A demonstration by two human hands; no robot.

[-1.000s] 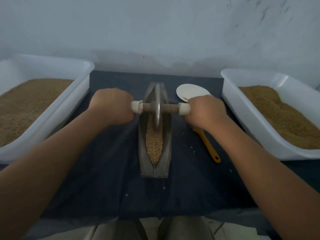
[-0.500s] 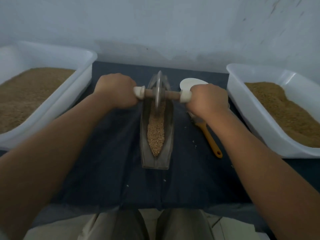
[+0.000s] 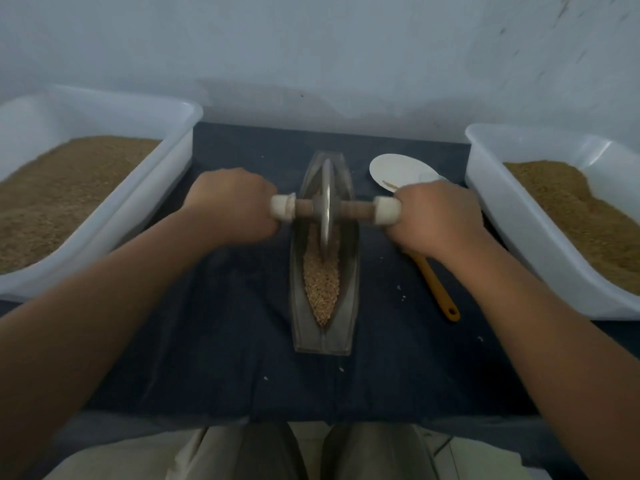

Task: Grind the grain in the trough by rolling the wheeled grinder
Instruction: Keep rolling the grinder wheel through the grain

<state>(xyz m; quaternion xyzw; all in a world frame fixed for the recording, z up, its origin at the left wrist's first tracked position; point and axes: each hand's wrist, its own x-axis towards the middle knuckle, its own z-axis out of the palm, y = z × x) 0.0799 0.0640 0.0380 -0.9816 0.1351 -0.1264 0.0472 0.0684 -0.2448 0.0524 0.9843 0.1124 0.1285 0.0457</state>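
A narrow boat-shaped metal trough (image 3: pixel 348 306) lies lengthwise on the dark cloth, filled with tan grain (image 3: pixel 321 285). The wheeled grinder (image 3: pixel 326 209), a thin metal disc on a wooden axle with white end caps, stands in the trough's far half. My left hand (image 3: pixel 230 204) grips the left end of the axle. My right hand (image 3: pixel 438 220) grips the right end. The wheel's lower edge sits in the grain.
A white tub of brown grain (image 3: pixel 86 188) stands on the left and another white tub (image 3: pixel 568 216) on the right. A white scoop with an orange handle (image 3: pixel 405 171) lies right of the trough, partly under my right hand. Loose grains dot the cloth (image 3: pixel 242 358).
The wheel rolled from mid-trough toward the far end, then came back a little toward me. Both hands kept their grip on the axle throughout.
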